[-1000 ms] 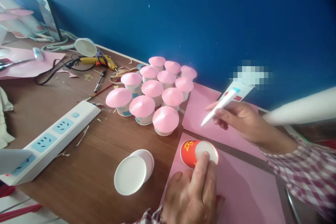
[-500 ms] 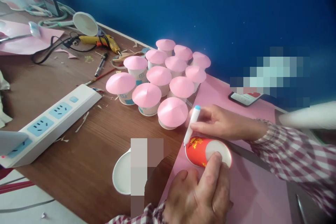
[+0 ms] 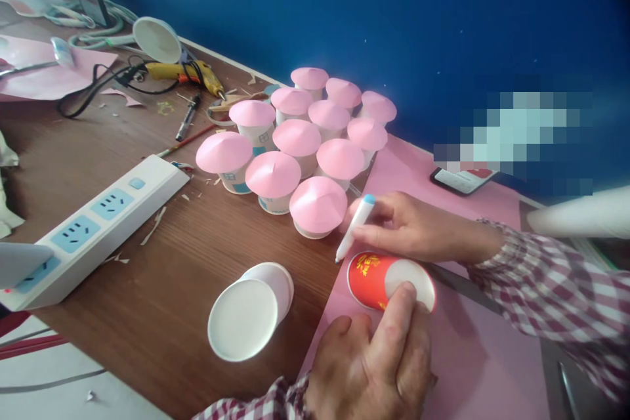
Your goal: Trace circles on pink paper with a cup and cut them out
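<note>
On the pink paper sheet (image 3: 485, 348) lies a red cup (image 3: 367, 279) on its side, its rounded pale end to the right. My left hand (image 3: 377, 361) presses it down with fingers inside or against that pale part. A white marker with a light blue end (image 3: 358, 224) is pinched in my right hand (image 3: 408, 226), its tip pointing down just left of the cup's edge and apart from it. Several white cups with pink cone roofs (image 3: 319, 205) stand close together beyond my hands. Two white cups (image 3: 243, 320) are at the left of the sheet.
A white power strip (image 3: 93, 230) crosses the wooden table at the left. Behind it are a yellow glue gun (image 3: 184, 72), a black pen (image 3: 188, 119) and paper scraps. A phone (image 3: 462, 180) lies by the blue wall, near a white roll (image 3: 581, 213).
The marker's tip has moved left and slightly up, off the edge of the red cup. My left hand keeps its place on the cup. The two white cups now show fully.
</note>
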The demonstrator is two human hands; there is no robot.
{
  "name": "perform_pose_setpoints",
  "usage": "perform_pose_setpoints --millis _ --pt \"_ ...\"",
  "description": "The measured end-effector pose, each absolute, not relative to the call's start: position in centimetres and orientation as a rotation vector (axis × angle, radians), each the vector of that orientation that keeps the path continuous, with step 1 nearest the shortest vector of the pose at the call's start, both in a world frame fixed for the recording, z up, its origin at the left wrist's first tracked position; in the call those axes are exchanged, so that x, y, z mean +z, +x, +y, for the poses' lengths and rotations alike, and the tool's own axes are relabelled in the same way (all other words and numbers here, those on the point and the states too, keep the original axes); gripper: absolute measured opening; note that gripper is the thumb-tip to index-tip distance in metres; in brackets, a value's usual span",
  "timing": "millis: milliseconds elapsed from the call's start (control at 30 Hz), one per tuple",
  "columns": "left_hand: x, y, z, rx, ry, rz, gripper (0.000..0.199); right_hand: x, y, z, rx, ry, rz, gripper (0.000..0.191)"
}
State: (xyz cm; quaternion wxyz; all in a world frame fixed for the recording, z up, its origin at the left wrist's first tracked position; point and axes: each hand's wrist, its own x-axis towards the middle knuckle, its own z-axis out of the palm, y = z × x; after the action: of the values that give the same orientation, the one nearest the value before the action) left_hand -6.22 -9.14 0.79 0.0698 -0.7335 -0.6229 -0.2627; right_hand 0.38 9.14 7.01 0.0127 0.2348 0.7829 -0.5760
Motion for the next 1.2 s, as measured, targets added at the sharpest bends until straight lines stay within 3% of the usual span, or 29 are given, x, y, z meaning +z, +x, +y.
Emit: perform_pose_setpoints --millis 1200 --pt "0.51 -6.00 -9.30 -0.757 -2.181 -1.883 0.042 6.50 0.84 9.32 -1.764 0.713 2.406 0.019"
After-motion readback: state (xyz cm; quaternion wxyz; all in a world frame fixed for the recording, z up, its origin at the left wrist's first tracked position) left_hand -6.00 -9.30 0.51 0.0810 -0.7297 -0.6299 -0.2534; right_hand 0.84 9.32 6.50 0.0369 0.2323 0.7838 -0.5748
